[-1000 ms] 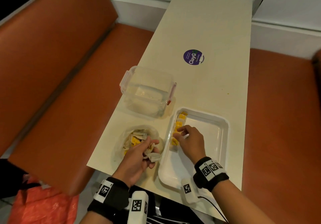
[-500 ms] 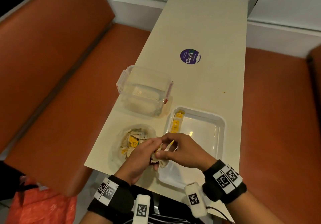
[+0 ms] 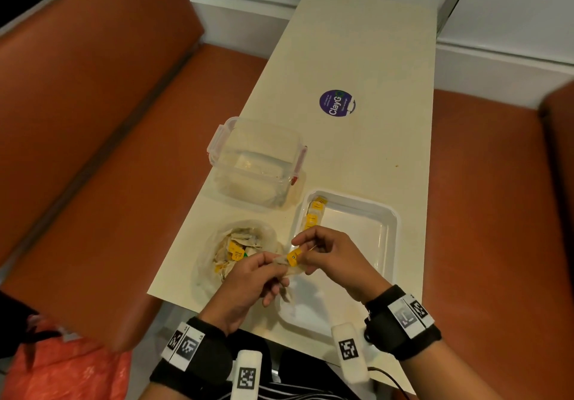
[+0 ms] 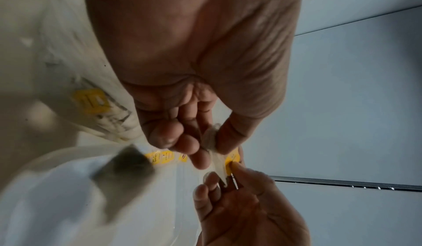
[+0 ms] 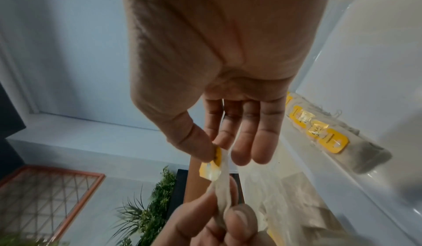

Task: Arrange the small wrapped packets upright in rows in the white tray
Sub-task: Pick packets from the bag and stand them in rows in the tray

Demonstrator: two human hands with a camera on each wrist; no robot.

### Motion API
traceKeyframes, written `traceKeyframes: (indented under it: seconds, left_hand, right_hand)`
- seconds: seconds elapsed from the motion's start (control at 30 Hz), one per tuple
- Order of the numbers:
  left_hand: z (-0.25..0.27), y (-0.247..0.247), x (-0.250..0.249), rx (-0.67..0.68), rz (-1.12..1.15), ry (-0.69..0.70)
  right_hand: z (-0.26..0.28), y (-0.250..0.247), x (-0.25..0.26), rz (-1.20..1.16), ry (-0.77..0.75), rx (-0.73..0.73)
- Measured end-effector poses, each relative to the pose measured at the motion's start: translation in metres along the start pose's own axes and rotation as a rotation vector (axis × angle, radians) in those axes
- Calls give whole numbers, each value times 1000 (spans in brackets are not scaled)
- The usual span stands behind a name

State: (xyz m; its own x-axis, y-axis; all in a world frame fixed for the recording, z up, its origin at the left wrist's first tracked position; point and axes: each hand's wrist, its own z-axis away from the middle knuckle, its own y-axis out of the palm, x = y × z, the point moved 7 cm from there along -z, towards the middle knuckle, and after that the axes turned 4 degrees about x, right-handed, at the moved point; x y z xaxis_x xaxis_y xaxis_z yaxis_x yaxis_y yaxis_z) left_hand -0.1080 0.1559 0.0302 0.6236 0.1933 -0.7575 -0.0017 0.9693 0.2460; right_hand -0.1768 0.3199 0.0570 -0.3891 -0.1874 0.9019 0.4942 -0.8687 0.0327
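Both hands hold one small wrapped packet (image 3: 290, 263) with a yellow tag above the near left corner of the white tray (image 3: 389, 241). My left hand (image 3: 264, 264) pinches its pale wrapper end (image 4: 211, 139). My right hand (image 3: 306, 252) pinches the yellow tag (image 5: 213, 165) between thumb and forefinger, the other fingers straight. Several packets (image 3: 313, 216) stand in a row along the tray's left wall (image 5: 319, 132). A clear bag (image 3: 239, 247) with several loose packets lies left of the tray.
A clear lidded plastic box (image 3: 257, 163) stands behind the bag and tray. A round purple sticker (image 3: 337, 103) lies further back on the cream table (image 3: 357, 42). Orange bench seats (image 3: 108, 167) flank the table on both sides.
My right hand left the row in the tray and came to my left hand. Both now hold one packet, lifted slightly, with its yellow tag showing.
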Motion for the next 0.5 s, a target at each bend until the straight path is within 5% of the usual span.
traceKeyframes:
  seconds: [0.2, 0.5]
  left_hand:
    - [2, -1, 0, -10, 55, 58]
    - [-14, 10, 15, -20, -60, 35]
  right_hand:
    - [6, 6, -15, -275, 80, 57]
    - [2, -11, -31, -269, 44, -99]
